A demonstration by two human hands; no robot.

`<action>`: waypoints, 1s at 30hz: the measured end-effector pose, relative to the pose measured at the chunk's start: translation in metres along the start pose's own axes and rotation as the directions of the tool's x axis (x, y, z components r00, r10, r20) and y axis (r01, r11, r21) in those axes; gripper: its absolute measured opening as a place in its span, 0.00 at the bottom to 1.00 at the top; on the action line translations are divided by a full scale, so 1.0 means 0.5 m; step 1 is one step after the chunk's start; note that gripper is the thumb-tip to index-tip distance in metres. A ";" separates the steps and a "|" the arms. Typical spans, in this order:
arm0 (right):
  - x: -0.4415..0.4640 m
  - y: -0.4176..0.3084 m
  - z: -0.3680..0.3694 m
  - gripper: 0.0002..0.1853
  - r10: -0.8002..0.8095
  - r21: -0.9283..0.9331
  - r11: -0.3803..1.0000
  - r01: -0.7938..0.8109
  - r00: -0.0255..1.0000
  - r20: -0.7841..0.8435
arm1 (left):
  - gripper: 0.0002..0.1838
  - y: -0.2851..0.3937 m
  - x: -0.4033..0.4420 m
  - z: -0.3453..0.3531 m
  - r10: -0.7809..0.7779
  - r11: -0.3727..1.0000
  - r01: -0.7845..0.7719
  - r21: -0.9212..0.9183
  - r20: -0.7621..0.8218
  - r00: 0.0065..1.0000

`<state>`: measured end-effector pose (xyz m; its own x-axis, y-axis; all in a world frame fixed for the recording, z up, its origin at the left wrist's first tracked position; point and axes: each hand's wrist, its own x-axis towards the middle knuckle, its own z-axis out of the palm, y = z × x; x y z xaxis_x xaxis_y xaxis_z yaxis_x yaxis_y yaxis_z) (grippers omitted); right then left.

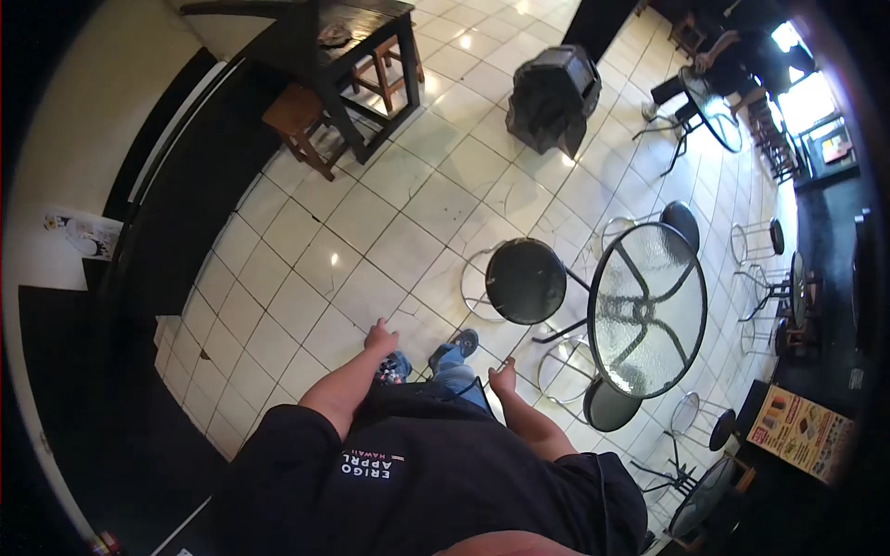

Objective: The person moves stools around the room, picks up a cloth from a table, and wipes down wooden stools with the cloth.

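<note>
My left hand (381,336) hangs ahead of my body over the tiled floor, fingers apart and nothing seen in them. Just below its wrist shows a small multicoloured patterned patch (390,368); whether it is cloth or part of my clothing I cannot make out. My right hand (502,376) is held out at my right side, loosely curled with a finger or thumb apart, and appears to hold nothing. Nearest to it is a round black-seated stool (526,281). Between my hands, one jeans leg (454,367) and a dark shoe (466,342) show mid-step.
A round glass table (647,310) stands to the right, with another black stool (612,405) beside it. Ahead is a dark covered object (553,99). Wooden stools (298,119) flank a dark table at upper left. A person (742,60) is near a far glass table (712,109).
</note>
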<state>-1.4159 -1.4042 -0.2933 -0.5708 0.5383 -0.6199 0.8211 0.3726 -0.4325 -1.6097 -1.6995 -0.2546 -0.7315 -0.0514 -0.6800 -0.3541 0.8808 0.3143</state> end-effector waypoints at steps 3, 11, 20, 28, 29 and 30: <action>0.026 -0.079 0.013 0.33 -0.053 -0.036 0.998 0.053 0.999 -0.007 | 0.33 0.004 0.009 -0.046 0.103 0.993 -0.104 -0.054 -0.013 0.995; 0.175 -0.238 0.186 0.18 -0.219 0.072 0.973 0.221 0.975 -0.027 | 0.28 -0.195 0.075 -0.183 0.239 0.963 -0.247 -0.108 -0.084 0.967; 0.027 -0.641 0.398 0.08 -0.714 0.238 0.697 0.676 0.624 0.318 | 0.20 -0.505 -0.003 -0.359 -0.372 0.595 0.243 -0.766 0.005 0.928; 0.117 -0.914 0.481 0.06 -0.603 -0.061 0.730 0.681 0.683 0.413 | 0.19 -0.668 -0.022 -0.317 -0.587 0.241 0.439 -0.866 0.230 0.776; 0.136 -0.944 0.491 0.05 -0.648 -0.039 0.697 0.716 0.652 0.394 | 0.18 -0.680 -0.008 -0.314 -0.601 0.218 0.438 -0.872 0.233 0.764; 0.177 -0.973 0.513 0.05 -0.696 -0.016 0.659 0.752 0.617 0.368 | 0.17 -0.686 0.014 -0.324 -0.612 0.200 0.428 -0.881 0.229 0.757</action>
<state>-1.8664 -1.7315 -0.3056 -0.9241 -0.2051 -0.3226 0.1117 0.6622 -0.7410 -1.5878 -2.0780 -0.2601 -0.2034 -0.4699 -0.8590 -0.8977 -0.2608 0.3552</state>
